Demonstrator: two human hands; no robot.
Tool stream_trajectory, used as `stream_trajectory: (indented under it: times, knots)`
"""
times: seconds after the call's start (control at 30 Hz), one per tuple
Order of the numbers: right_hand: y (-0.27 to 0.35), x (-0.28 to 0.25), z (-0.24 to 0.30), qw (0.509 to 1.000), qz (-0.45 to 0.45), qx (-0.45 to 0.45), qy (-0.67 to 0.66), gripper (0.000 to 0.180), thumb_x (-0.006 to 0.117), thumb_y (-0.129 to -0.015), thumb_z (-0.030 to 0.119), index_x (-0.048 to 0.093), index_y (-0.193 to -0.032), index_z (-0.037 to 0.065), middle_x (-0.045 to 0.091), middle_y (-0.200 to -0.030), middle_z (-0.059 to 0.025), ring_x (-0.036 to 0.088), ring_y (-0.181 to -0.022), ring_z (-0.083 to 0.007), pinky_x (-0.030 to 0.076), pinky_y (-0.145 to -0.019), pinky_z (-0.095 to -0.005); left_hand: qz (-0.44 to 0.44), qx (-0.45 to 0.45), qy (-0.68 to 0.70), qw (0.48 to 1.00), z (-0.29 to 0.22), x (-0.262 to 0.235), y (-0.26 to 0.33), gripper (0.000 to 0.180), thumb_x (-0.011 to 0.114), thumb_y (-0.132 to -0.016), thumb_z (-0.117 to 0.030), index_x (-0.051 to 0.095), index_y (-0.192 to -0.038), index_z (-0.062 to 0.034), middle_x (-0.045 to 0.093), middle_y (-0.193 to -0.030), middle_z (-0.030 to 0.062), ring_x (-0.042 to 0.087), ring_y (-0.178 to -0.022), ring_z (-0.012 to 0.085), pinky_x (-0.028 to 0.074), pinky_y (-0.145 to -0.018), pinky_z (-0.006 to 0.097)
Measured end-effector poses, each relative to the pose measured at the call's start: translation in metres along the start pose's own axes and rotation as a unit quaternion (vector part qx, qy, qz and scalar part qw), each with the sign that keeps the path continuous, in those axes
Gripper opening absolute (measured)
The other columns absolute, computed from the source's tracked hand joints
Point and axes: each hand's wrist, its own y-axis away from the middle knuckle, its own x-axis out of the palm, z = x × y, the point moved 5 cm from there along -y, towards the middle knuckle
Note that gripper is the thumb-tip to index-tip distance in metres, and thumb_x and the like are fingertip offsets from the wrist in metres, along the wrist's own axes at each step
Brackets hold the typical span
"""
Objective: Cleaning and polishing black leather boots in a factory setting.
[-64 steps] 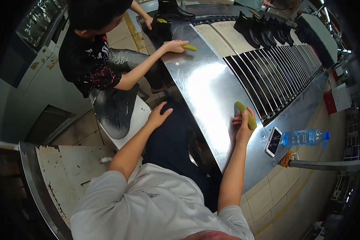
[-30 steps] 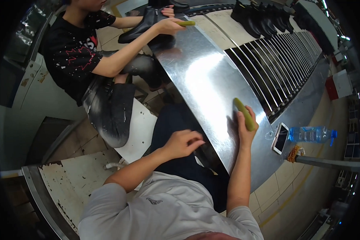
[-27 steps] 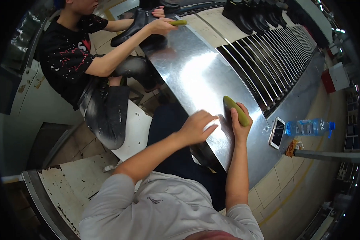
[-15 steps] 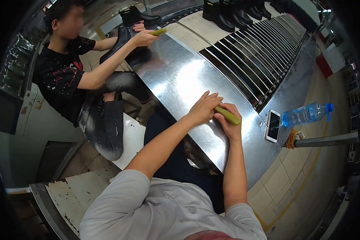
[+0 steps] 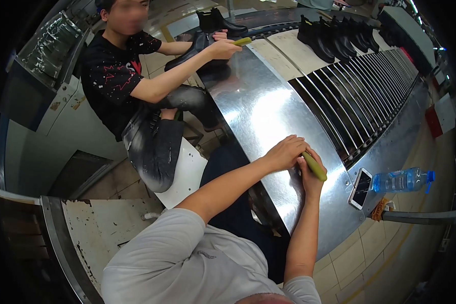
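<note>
Above the shiny metal tabletop, my right hand is closed round a tool with a thick olive-green handle. The handle's rounded end points toward me, down and right. My left hand lies against the right, its fingers together and bent over the far end of the tool. Whatever is at that end stays hidden beneath the left hand, so the tool's kind does not show. Both forearms reach in from below, resting near the table's front edge.
A phone and a blue-capped water bottle are to the right. Beyond the metal tabletop runs a slatted roller conveyor with several black boots. At left, a seated co-worker holds a similar green handle by a black boot.
The whole view has shifted, so everything sits farther right and somewhat lower. My hands keep nearly the same grip on the green-handled tool.
</note>
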Motion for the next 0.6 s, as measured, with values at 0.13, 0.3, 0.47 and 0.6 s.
stream_trajectory:
  times: [0.13,0.3,0.47,0.6]
  knots:
    - [0.015,0.0,-0.033,0.964,-0.004,0.208,-0.167,0.046,0.076,-0.084,0.023,0.061,-0.119,-0.003,0.066,-0.093,-0.0033,0.058,-0.078,-0.0087,0.046,-0.07,-0.0213,-0.038,-0.01,0.0,0.999,-0.006,-0.007,0.002,0.052,0.065,-0.075,-0.003,0.054,-0.125,-0.0066,0.061,-0.12,0.012,0.053,-0.12,0.033,0.038,-0.106,0.044]
    - [0.0,0.003,0.006,0.976,0.012,0.136,-0.171,0.046,0.078,-0.083,0.024,0.062,-0.115,-0.004,0.065,-0.089,-0.0039,0.058,-0.077,-0.0099,0.046,-0.069,-0.0224,-0.07,-0.022,-0.044,0.996,-0.006,-0.009,0.001,0.049,0.069,-0.071,-0.004,0.059,-0.119,-0.0061,0.063,-0.116,0.0126,0.052,-0.121,0.0337,0.038,-0.106,0.045]
    - [0.004,0.001,-0.011,0.988,0.013,0.084,-0.126,0.039,0.075,-0.084,0.015,0.061,-0.117,-0.002,0.066,-0.089,-0.0052,0.057,-0.071,-0.01,0.047,-0.065,-0.0227,-0.074,-0.043,-0.004,0.996,-0.002,-0.009,0.0,0.048,0.072,-0.071,-0.008,0.06,-0.118,-0.006,0.063,-0.117,0.0127,0.053,-0.12,0.0339,0.039,-0.105,0.046]
    - [0.013,0.0,-0.04,0.96,0.03,0.198,-0.195,0.038,0.07,-0.086,0.005,0.059,-0.121,0.0,0.067,-0.089,-0.0046,0.056,-0.067,-0.008,0.047,-0.063,-0.0216,-0.074,-0.044,-0.015,0.996,0.006,-0.005,0.002,0.05,0.073,-0.072,-0.011,0.06,-0.12,-0.0062,0.063,-0.117,0.0156,0.053,-0.119,0.0348,0.04,-0.104,0.046]
